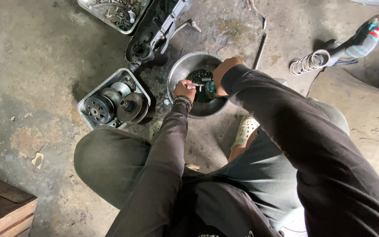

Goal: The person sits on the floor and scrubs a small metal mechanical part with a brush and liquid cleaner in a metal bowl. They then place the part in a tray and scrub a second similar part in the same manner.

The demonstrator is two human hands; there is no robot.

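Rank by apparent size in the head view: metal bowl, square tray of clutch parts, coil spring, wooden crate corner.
1. Metal bowl and square tray of clutch parts: look about alike, so no rank between them.
2. Wooden crate: cut off by the frame edge and nearer the camera, so unsure.
3. Coil spring: smallest.

My one head-worn camera looks steeply down from above; close over my knees, facing the concrete floor (44, 66) ahead.
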